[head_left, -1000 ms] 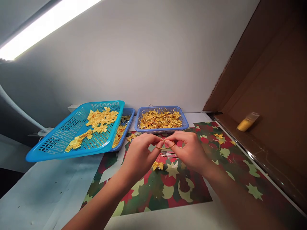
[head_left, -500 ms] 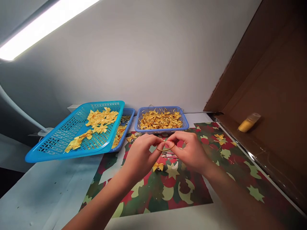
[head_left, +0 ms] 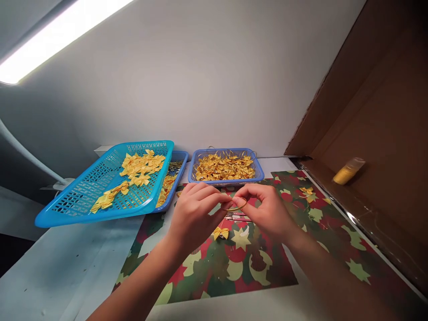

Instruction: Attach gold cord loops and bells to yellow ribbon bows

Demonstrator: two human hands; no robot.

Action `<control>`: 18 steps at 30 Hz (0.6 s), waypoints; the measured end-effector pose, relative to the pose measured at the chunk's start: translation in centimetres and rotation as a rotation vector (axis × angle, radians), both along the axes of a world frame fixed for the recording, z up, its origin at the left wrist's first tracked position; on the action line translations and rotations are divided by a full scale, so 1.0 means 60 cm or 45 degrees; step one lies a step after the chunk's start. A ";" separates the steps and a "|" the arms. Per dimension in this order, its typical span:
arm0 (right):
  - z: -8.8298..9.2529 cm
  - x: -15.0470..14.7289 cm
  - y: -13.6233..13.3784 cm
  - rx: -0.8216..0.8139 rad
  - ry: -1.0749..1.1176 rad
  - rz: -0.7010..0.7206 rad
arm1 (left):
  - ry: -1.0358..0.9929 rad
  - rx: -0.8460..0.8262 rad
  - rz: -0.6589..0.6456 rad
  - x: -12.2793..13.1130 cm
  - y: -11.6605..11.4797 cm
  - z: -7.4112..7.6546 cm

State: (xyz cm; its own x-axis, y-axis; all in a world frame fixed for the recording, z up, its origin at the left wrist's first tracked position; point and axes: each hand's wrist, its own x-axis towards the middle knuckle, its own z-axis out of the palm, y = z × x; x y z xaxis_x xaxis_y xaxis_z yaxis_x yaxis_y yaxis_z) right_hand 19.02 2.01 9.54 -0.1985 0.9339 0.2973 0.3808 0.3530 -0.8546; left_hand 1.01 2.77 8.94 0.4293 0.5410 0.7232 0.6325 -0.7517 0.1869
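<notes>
Between my two hands is a thin gold cord loop [head_left: 238, 208], its lower curve showing below the fingertips. My left hand [head_left: 197, 211] pinches it from the left, with the fingertips partly hiding that side. From the right, my right hand [head_left: 265, 211] grips the same loop between thumb and forefinger. Just below the hands, a yellow ribbon bow [head_left: 221, 232] hangs or lies over the patterned sheet; I cannot tell which. Behind the fingers a pair of small scissors or snips [head_left: 238, 217] lies partly hidden.
A turquoise basket [head_left: 80, 189] with yellow bows tilts over a blue basket [head_left: 177, 178] at left. Another blue basket [head_left: 225, 182] of gold-corded bows stands against the wall. Loose bows [head_left: 308, 192] lie at right on the patterned sheet [head_left: 234, 285]. A yellow-filled tube [head_left: 347, 171] rests by the cardboard.
My left fingers have closed in over the left part of the loop and the hand has turned slightly. The loop now shows more toward my right hand.
</notes>
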 end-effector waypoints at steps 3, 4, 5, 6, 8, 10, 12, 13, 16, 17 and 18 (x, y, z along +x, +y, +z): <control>0.000 0.001 -0.001 -0.057 0.054 -0.003 | 0.004 0.042 -0.012 0.000 0.000 0.002; 0.000 0.001 -0.001 -0.072 0.076 -0.009 | 0.001 0.057 -0.016 0.000 0.001 0.002; 0.000 0.001 -0.001 -0.090 0.098 -0.010 | -0.002 0.070 -0.019 0.000 0.001 0.002; 0.000 0.001 -0.001 -0.106 0.120 -0.007 | -0.006 0.083 -0.023 -0.001 0.001 0.002; 0.000 0.001 -0.001 -0.137 0.150 0.011 | -0.010 0.094 -0.022 -0.002 0.002 0.001; 0.000 0.002 0.000 -0.142 0.144 0.022 | -0.006 0.093 -0.013 -0.003 0.003 0.000; 0.001 0.003 0.001 -0.127 0.114 0.012 | -0.004 0.095 -0.006 -0.003 0.003 -0.001; 0.002 0.003 0.000 -0.123 0.097 0.003 | -0.007 0.100 -0.007 -0.003 0.003 -0.001; 0.003 0.004 0.000 -0.126 0.063 -0.010 | -0.014 0.126 -0.013 -0.002 0.003 0.001; 0.004 0.004 0.000 -0.128 0.059 -0.007 | -0.012 0.135 -0.011 -0.002 0.003 0.001; 0.004 0.004 0.000 -0.128 0.059 -0.002 | -0.010 0.143 -0.011 -0.002 0.003 0.002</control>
